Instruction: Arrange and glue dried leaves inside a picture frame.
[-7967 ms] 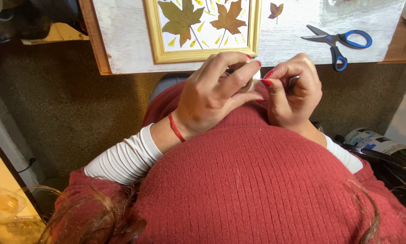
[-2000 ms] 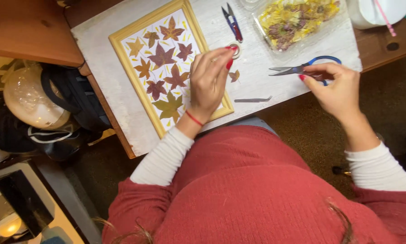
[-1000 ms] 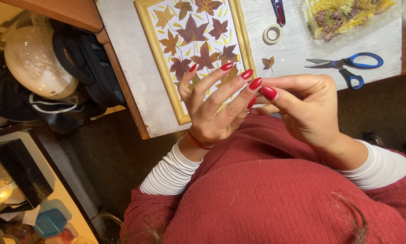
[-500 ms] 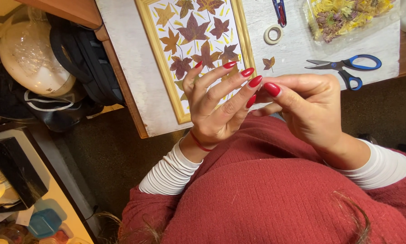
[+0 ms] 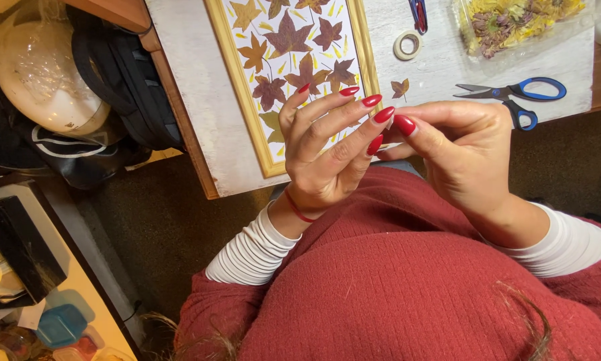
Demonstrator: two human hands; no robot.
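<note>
Both hands are up over the lap, just below the white surface edge: left hand has its fingers spread and extended, fingertips meeting the right hand, whose fingers are pinched together at that contact point; whatever sits between them is too small to make out, so can't tell if anything is gripped. Behind the left hand, the yellow-framed sheet of pressed leaves lies flat on the surface, with a single small leaf and a tape roll just right of the frame. Blue-handled scissors lie near the right hand, and a clear tray of dried flowers sits at the far edge.
</note>
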